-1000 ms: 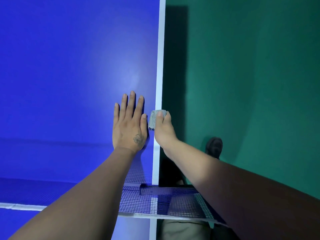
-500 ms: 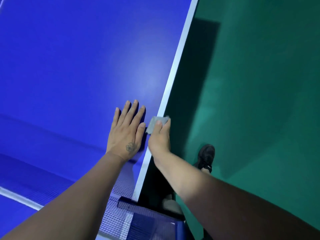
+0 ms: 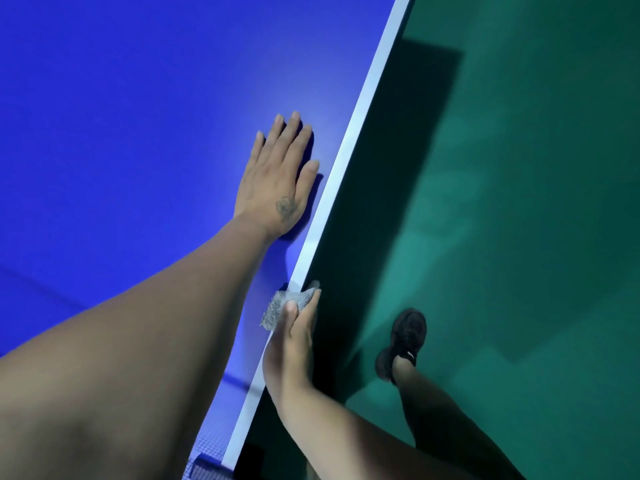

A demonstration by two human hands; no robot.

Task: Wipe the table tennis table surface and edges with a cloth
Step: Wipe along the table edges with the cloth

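At the white edge stripe [image 3: 349,161] of the blue desk [image 3: 138,133]: cloth drawn back along the edge.

Nearest the camera on that stripe, the right hand [image 3: 294,344] pinches one grey cloth [image 3: 289,304], thumb on top and fingers wrapped over the rim, so the cloth straddles the stripe and the desk's side face. Half a second ago the cloth sat level with the left hand; now it lies nearer the net [image 3: 207,459], so the stroke has run backward along the edge, and this stretch looks wiped while the stripe beyond remains to do. Farther up, just inside the stripe, the left hand [image 3: 277,181] lies flat with fingers straight, grasping nothing, bracing. Right of the stripe, on the green floor [image 3: 519,202], one black shoe [image 3: 403,341]. Count: two hands, one cloth, one shoe.
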